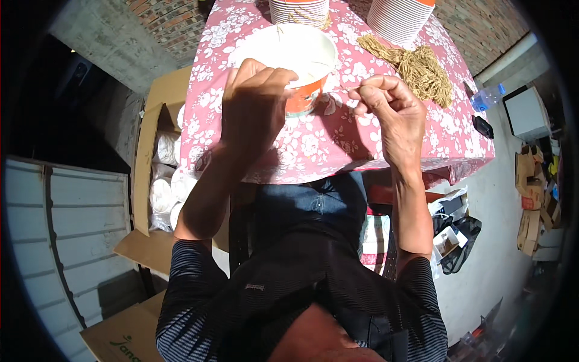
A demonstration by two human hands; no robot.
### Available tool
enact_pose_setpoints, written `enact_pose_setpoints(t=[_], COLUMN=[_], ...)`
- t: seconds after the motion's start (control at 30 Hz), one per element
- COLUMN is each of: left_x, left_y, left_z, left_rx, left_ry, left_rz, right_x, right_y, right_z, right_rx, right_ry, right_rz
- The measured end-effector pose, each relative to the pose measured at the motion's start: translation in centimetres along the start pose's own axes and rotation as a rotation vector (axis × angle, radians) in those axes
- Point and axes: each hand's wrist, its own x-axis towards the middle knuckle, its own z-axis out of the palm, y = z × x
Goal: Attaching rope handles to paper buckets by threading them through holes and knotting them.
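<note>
A paper bucket [304, 101] with a white inside and an orange printed outer wall stands on the table. My left hand [256, 99], in shadow, is at its near left side, in front of the rim. Its fingers are curled toward the right, and whatever they hold is hidden. To the right of the bucket, apart from it, my right hand [395, 108] is raised with thumb and forefinger pinched together. Anything between them is too thin to make out. Beyond that hand lies a bundle of tan cords [422, 69].
Two stacks of paper buckets, one stack [300, 12] behind the open bucket and another stack [399, 21] at the far right, stand on the pink flowered tablecloth [307, 145]. A plastic bottle [487, 98] is by the right edge. An open carton [145, 175] holds white wrapped goods at left.
</note>
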Motion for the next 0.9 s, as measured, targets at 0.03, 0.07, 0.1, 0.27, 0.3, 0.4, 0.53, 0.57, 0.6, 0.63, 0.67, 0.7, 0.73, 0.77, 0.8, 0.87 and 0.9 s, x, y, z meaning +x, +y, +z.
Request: enact_pose_setpoints(t=[0.03, 0.07, 0.1, 0.27, 0.3, 0.4, 0.53, 0.57, 0.6, 0.63, 0.67, 0.7, 0.73, 0.77, 0.8, 0.87, 0.9], left_x=[0.2, 0.6, 0.9, 0.9, 0.8, 0.6, 0.6, 0.4, 0.4, 0.4, 0.5, 0.6, 0.6, 0.5, 0.4, 0.1, 0.0], left_y=[-0.1, 0.1, 0.1, -0.9, -0.9, -1.1, -0.9, -1.0, -1.0, -0.9, -0.6, -0.3, -0.4, -0.7, -0.8, -1.1, -1.2], left_z=[-0.4, -1.1, -1.4, -1.8, -1.8, -1.6, -1.6, -1.4, -1.3, -1.5, -1.9, -2.0, -1.6, -1.1, -0.8, -1.0, -1.1], left_rx=[0.001, 0.005, 0.008, -0.264, -0.295, -0.373, -0.438, -0.445, -0.453, -0.454, -0.461, -0.467, -0.468, -0.499, -0.529, -0.524, -0.521], left_ry=[0.002, 0.008, 0.014, -0.095, -0.119, -0.158, -0.188, -0.167, -0.146, -0.147, -0.19, -0.234, -0.234, -0.147, -0.06, -0.067, -0.073], left_rz=[-0.002, 0.055, 0.112, 0.006, -0.044, -0.111, -0.13, -0.124, -0.118, -0.12, -0.186, -0.253, -0.253, -0.165, -0.077, -0.056, -0.035], right_x=[0.1, 0.2, 0.0, -0.8, -0.9, -1.0, -1.1, -1.1, -1.2, -1.4, -1.6, -1.7, -1.8, -1.8, -1.8, -1.6, -1.5], right_y=[0.0, 0.2, 0.1, 1.4, 1.9, 3.3, 4.4, 4.5, 4.4, 4.0, 3.7, 3.6, 3.6, 3.6, 3.7, 4.0, 4.1], right_z=[0.4, 0.5, 1.0, 3.4, 3.6, 3.5, 3.2, 3.3, 3.5, 3.7, 3.8, 4.0, 4.1, 4.3, 4.4, 4.5, 4.5], right_rx=[0.028, 0.023, -0.008, -0.089, -0.162, -0.261, -0.309, -0.258, -0.259, -0.169, -0.079, -0.08, -0.095, -0.107, -0.106, -0.079, -0.08], right_ry=[-0.018, -0.055, -0.048, -0.074, -0.067, -0.046, -0.016, -0.001, -0.001, 0.004, 0.009, 0.01, 0.024, 0.036, 0.035, 0.036, 0.039], right_rz=[-0.005, -0.015, -0.012, 0.005, -0.038, -0.115, -0.205, -0.187, -0.186, -0.165, -0.144, -0.143, -0.161, -0.18, -0.179, -0.132, -0.132])
